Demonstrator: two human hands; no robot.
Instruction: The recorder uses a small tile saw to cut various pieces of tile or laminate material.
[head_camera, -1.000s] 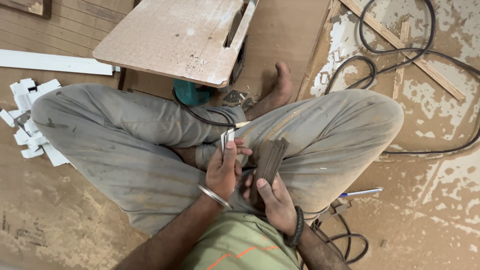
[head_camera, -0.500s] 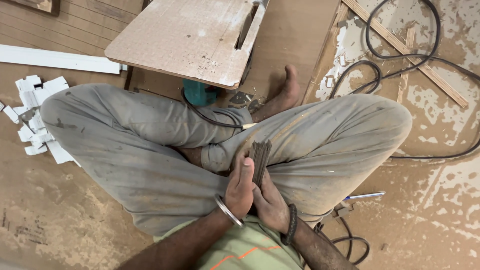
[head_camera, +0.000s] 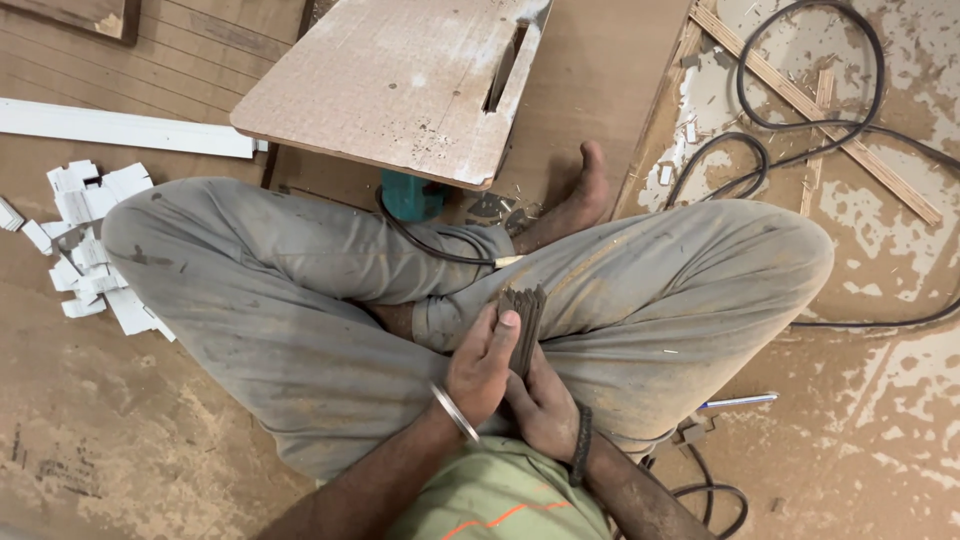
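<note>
Left hand: the left hand (head_camera: 482, 365), wearing a metal bangle at the wrist, is closing its fingers over the near side of a bundle of thin dark brown wooden strips (head_camera: 524, 318), thumb lying along the top edge.
Right hand: the right hand (head_camera: 545, 405), with a dark braided band at the wrist, is wrapping around the lower end of the same bundle from beneath, fingers shut tight on it.
Bundle: it is standing roughly upright at the centre of the frame, above the crossed legs in dusty grey trousers (head_camera: 300, 290), its squared end pointing away from the person.
Upper centre: a flat brown board with a narrow slot (head_camera: 400, 80) is sitting raised over a teal power tool (head_camera: 412, 195).
Left edge: small white offcuts (head_camera: 95, 245) are lying scattered beside a long white strip (head_camera: 125, 128).
Right side: black cables (head_camera: 800, 120) are looping across the dusty floor (head_camera: 880, 420).
</note>
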